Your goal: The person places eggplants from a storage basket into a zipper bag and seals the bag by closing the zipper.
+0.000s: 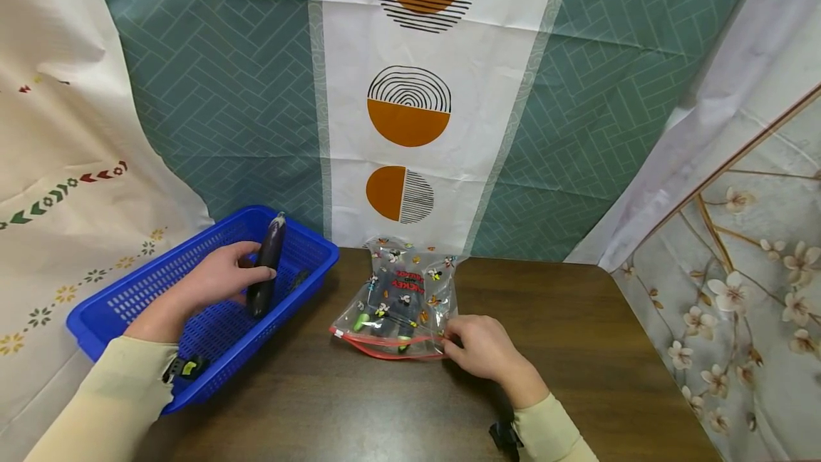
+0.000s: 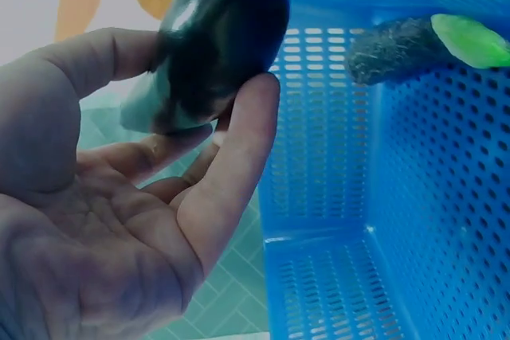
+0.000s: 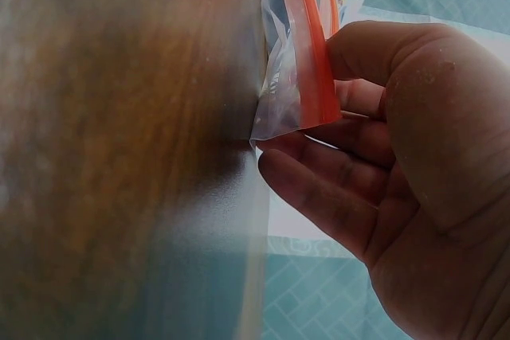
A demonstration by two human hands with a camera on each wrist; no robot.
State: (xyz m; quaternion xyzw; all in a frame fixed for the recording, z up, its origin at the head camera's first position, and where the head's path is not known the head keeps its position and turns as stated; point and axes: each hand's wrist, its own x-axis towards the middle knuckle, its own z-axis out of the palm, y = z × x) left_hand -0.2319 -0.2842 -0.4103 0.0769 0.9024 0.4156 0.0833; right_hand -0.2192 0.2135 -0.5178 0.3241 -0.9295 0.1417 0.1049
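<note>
A long dark purple eggplant [image 1: 268,262] is tilted upright over the blue basket [image 1: 276,325], gripped between the thumb and fingers of my left hand [image 1: 221,278]. Its rounded glossy end faces the left wrist camera. Inside the basket lies a dark, rough-skinned piece [image 2: 398,52] with a bright green end. To the right, a clear printed zip bag [image 1: 385,355] with a red seal strip lies on the table, holding several dark items with green ends. My right hand [image 1: 484,349] pinches the bag's right corner by the strip, thumb on one side and fingers behind.
The brown wooden table [image 1: 545,305] runs back to a hanging green and white cloth [image 1: 410,34]. Floral fabric [image 1: 731,319] borders the right side, and cream embroidered cloth [image 1: 58,127] hangs behind the basket on the left.
</note>
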